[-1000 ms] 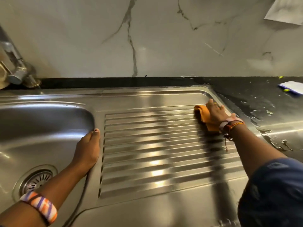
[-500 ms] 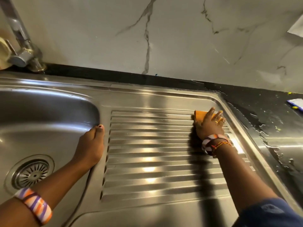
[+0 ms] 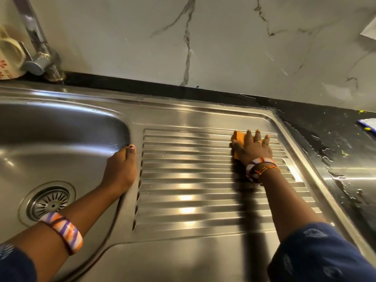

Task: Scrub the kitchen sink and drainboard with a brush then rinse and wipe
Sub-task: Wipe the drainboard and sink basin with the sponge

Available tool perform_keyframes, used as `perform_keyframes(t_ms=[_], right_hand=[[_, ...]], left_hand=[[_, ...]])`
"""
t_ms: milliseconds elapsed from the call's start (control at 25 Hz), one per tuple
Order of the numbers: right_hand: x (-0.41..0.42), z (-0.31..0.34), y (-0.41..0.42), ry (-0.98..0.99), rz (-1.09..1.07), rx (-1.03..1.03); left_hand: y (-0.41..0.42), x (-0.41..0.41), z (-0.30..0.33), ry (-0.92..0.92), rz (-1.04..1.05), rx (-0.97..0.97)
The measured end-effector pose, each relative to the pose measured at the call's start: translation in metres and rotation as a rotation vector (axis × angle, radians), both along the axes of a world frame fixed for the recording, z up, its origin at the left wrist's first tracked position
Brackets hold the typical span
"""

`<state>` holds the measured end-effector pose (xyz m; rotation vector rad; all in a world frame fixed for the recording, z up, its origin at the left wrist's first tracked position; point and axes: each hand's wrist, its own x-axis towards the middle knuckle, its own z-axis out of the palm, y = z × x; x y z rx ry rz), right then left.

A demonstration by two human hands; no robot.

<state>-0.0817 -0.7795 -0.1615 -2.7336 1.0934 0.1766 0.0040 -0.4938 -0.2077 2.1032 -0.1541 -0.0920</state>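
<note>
Since a moment ago, the right hand [image 3: 253, 150] has slid the orange cloth [image 3: 237, 139] up toward the far end of the drainboard [image 3: 189, 180], and the cloth now peeks out more on the hand's left side. That hand lies flat on the cloth, at about 2 o'clock on the drainboard, with its fingers [image 3: 258, 135] spread straight and pressing down, not curled round it. A ring shows on one finger, and a striped bangle and thin threads sit on the wrist.

The left hand [image 3: 121, 169] has stayed put. It rests on the steel strip between the sink bowl [image 3: 61, 143] and the ridges, at about 9 o'clock from the cloth. Its thumb lies straight along the strip, with a painted nail. I cannot tell how the other fingers lie, because they dip over the bowl's edge out of sight. A fat bangle in orange, purple and white is on that arm.

At 7 o'clock, down in the bowl, is the round drain [image 3: 49, 202]. At 11 o'clock a shiny tap [image 3: 38, 55] stands by the marble wall, with a cream cup [image 3: 9, 55] just beside it. At 3 o'clock the black worktop [image 3: 335, 143] is wet with streaks of water.
</note>
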Motion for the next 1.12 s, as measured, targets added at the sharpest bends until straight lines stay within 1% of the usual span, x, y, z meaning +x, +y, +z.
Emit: perform_keyframes(t_ms=[120, 200, 280, 320, 400, 440, 480, 520, 560, 600, 640, 680, 720, 760, 800, 840, 880, 920, 960, 1000, 1120], right_hand=[[0.018, -0.008, 0.044, -0.021, 0.131, -0.046], [0.034, -0.01, 0.088, -0.083, 0.31, -0.032], [0.048, -0.013, 0.137, -0.172, 0.425, 0.133], [0.05, -0.011, 0.151, -0.258, 0.422, 0.29], [0.042, 0.01, 0.156, -0.553, 0.292, 0.645], [0.038, 0.015, 0.146, -0.682, 0.206, 0.694], [0.025, 0.028, 0.12, -0.763, 0.075, 0.684], [0.026, 0.02, 0.089, -0.805, -0.043, 0.611], [0.038, -0.015, 0.057, -0.687, -0.079, 0.515], [0.056, -0.059, 0.013, -0.624, -0.117, 0.36], [0.056, -0.103, -0.03, -0.505, -0.053, 0.268], [0.05, -0.132, -0.049, -0.423, -0.003, 0.207], [0.029, -0.126, -0.059, -0.277, 0.059, 0.176], [-0.003, -0.09, -0.051, -0.132, -0.046, 0.085], [-0.03, -0.052, -0.026, -0.039, -0.081, 0.008], [-0.045, -0.017, -0.023, -0.118, -0.189, -0.132], [-0.067, 0.009, -0.029, -0.084, -0.288, -0.132], [-0.068, 0.003, -0.043, -0.084, -0.312, -0.135], [-0.051, -0.001, -0.047, -0.024, -0.281, -0.047], [-0.04, 0.0, -0.049, -0.046, -0.231, -0.052], [-0.007, -0.011, -0.058, -0.028, -0.338, -0.082]], left_hand=[[-0.001, 0.0, 0.002, -0.018, -0.003, 0.012], [-0.001, 0.0, 0.002, -0.019, 0.0, 0.025], [0.0, 0.0, 0.005, -0.008, -0.001, 0.035], [0.0, -0.001, 0.007, -0.005, -0.005, 0.041], [0.001, -0.001, 0.008, -0.014, -0.02, 0.052], [0.002, -0.001, 0.008, -0.016, -0.027, 0.055], [0.002, -0.001, 0.008, -0.013, -0.032, 0.052], [0.002, -0.001, 0.007, -0.01, -0.033, 0.046], [0.003, 0.0, 0.006, -0.011, -0.034, 0.044], [0.003, 0.0, 0.005, -0.014, -0.035, 0.047], [0.003, 0.001, 0.004, -0.019, -0.037, 0.05], [0.003, 0.001, 0.003, -0.024, -0.042, 0.05], [0.003, 0.001, 0.004, -0.03, -0.046, 0.05], [0.003, 0.0, 0.005, -0.033, -0.05, 0.051], [0.003, 0.0, 0.005, -0.034, -0.054, 0.053], [0.003, 0.001, 0.004, -0.032, -0.055, 0.055], [0.003, 0.001, 0.003, -0.028, -0.053, 0.053], [0.003, 0.001, 0.002, -0.022, -0.047, 0.046], [0.003, 0.001, 0.001, -0.018, -0.04, 0.033], [0.002, 0.002, 0.0, -0.016, -0.032, 0.018], [0.001, 0.002, -0.003, -0.026, -0.016, -0.012]])
